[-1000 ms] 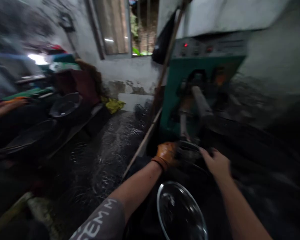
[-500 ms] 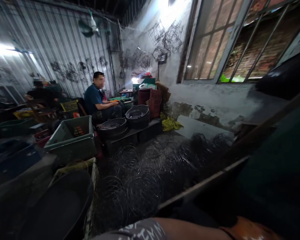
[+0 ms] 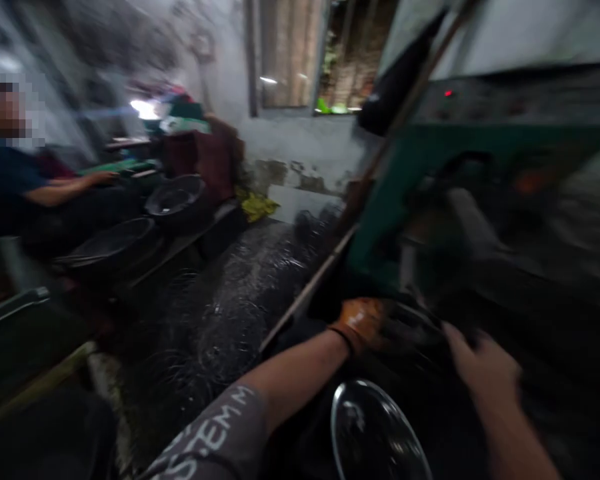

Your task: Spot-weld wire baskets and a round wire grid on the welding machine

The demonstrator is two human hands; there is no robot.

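Note:
My left hand (image 3: 363, 323), in an orange glove, reaches to the near side of a green machine (image 3: 380, 220). Its fingers close on the left edge of a dim round rimmed disc (image 3: 414, 325), perhaps a glass lid. My right hand (image 3: 487, 367), bare, grips the opposite edge of that disc; blur softens its fingers. Nearer to me, below both hands, is a round glass lid (image 3: 380, 433) with a shiny metal rim. Darkness hides what lies under the hands and inside the machine.
Coils of thin wire rings (image 3: 240, 300) cover the floor at left of the machine. A wooden bar (image 3: 310, 287) slants along its side. Black tubs (image 3: 175, 197) stand beside a seated co-worker (image 3: 10, 167). A yellow cloth (image 3: 257, 205) lies by the wall.
My view has swung right and down to the green machine. Both hands and the rimmed disc have come into sight; earlier only part of my left arm and glove showed.

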